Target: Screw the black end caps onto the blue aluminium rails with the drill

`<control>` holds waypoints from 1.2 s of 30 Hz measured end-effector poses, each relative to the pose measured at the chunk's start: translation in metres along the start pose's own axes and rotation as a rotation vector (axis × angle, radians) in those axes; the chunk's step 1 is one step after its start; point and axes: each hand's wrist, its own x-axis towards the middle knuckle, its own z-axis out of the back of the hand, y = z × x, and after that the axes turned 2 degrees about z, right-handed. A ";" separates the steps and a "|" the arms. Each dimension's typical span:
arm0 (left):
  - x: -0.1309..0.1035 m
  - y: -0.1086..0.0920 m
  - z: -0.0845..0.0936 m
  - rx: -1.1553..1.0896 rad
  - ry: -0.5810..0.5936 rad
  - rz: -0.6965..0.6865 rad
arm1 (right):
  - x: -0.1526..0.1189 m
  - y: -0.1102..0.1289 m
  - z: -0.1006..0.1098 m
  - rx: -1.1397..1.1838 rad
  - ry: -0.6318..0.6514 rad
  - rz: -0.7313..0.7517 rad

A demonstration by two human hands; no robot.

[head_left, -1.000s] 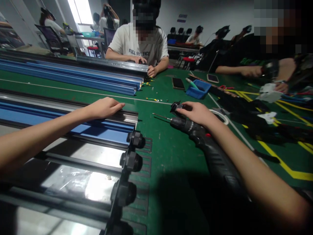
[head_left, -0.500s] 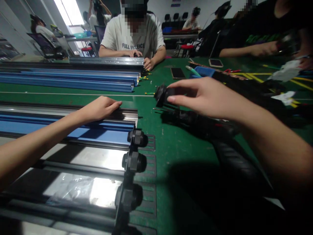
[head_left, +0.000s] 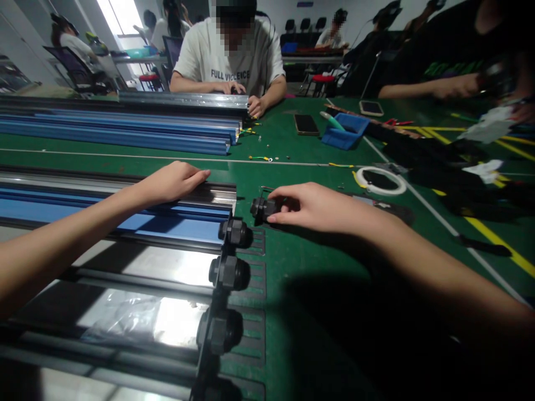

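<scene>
My left hand [head_left: 178, 181] lies on a silver-and-black metal profile [head_left: 223, 192], its fingers curled over the far edge and its thumb stretched along the top. Between thumb and fingertips, my right hand [head_left: 305, 206] grips a black cable gland [head_left: 264, 208] just above the green table, right of the profile's end. Fine details of the gland are hard to make out. Nearer to me, blue and silver profiles lie side by side; several black cable glands [head_left: 234, 233] stick out from their right ends, beside slotted black plates [head_left: 254, 278].
Across the table [head_left: 288, 262], a person in a white shirt has both hands at other profiles [head_left: 184, 100]. Toward the back right are a phone [head_left: 306, 125], a blue bin [head_left: 345, 132], a white ring [head_left: 381, 181] and dark cloth. Small green-yellow wires [head_left: 259, 159] lie mid-table.
My right hand has come down and toward me with the cable gland, nearer the profile ends. The dark tool seen below it no longer shows clearly. My left hand stays on the profile.
</scene>
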 end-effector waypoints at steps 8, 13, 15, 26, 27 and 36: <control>-0.001 -0.002 0.000 0.006 0.006 -0.012 | -0.004 0.002 -0.003 -0.073 -0.032 0.021; -0.003 -0.007 0.002 0.014 0.006 0.015 | 0.002 0.010 -0.021 -0.069 -0.116 0.068; -0.003 -0.007 0.002 0.015 0.003 0.020 | 0.006 0.013 -0.027 -0.075 -0.150 0.074; -0.005 -0.009 0.003 0.020 -0.006 0.020 | 0.020 0.011 -0.043 -0.017 -0.176 0.115; -0.005 -0.010 0.003 0.024 -0.006 0.025 | 0.021 0.011 -0.043 -0.011 -0.175 0.118; -0.004 -0.008 0.002 0.030 -0.011 0.031 | 0.023 0.013 -0.044 -0.005 -0.183 0.096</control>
